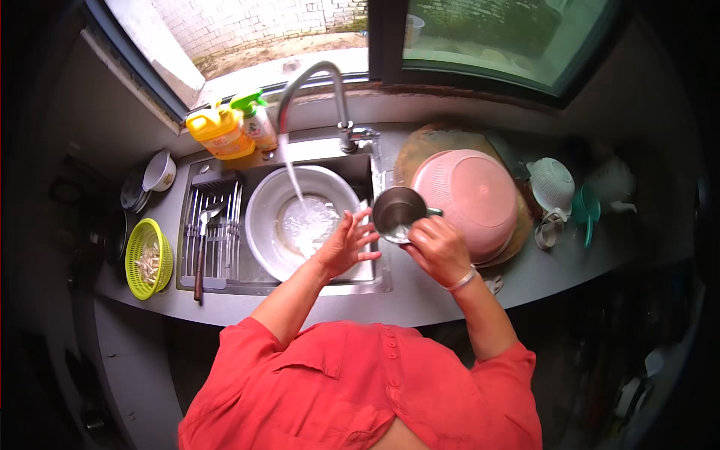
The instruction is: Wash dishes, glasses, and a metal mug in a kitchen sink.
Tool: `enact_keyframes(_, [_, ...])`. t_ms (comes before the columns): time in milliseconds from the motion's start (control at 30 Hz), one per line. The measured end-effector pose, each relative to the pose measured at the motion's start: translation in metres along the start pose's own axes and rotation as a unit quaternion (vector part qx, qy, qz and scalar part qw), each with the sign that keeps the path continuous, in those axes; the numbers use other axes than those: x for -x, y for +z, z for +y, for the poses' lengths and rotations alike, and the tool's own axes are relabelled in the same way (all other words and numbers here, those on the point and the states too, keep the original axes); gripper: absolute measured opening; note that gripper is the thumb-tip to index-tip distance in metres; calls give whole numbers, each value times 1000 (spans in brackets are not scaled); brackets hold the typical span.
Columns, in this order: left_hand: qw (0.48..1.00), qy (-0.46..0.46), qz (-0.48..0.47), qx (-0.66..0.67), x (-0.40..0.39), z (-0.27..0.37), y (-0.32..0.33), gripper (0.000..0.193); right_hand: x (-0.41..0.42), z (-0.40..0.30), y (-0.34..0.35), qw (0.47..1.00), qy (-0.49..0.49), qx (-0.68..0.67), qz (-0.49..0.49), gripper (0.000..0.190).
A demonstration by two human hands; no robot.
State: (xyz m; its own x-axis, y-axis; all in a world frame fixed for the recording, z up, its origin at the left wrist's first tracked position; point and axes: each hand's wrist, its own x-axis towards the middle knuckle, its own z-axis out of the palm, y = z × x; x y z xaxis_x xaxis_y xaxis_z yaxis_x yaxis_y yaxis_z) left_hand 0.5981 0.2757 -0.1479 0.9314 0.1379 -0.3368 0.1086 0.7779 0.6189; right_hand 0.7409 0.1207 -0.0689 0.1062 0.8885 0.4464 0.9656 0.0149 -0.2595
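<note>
My right hand (441, 247) grips a metal cup (398, 209) by its near rim, tilted so that its dark inside faces up. The cup is between the sink and an upturned pink plastic basin (472, 202). Just left of the cup, my left hand (350, 243) is spread with its fingers apart and holds nothing. Its fingertips come close to the cup; whether they touch it I cannot tell. Below and left of that hand, a large metal basin (260, 225) sits in the sink (368, 289). Water (291, 171) runs into it from the curved faucet (342, 95).
A drying rack (216, 253) with a wooden-handled spatula (199, 253) spans the sink's left side. Further left stands a yellow-green basket (135, 275). A yellow jug (222, 135) and a spray bottle (259, 124) stand behind. At right are a white colander (551, 183) and green ladle (586, 205).
</note>
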Motion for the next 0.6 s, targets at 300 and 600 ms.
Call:
enact_keyframes(300, [972,57,223,58,65,40,-130,34,-101,-98,124,990,2,-132,42,35])
enact_keyframes(600, [948,74,310,18,86,61,-190,41,-69,-25,277,906,246,-41,-343,42])
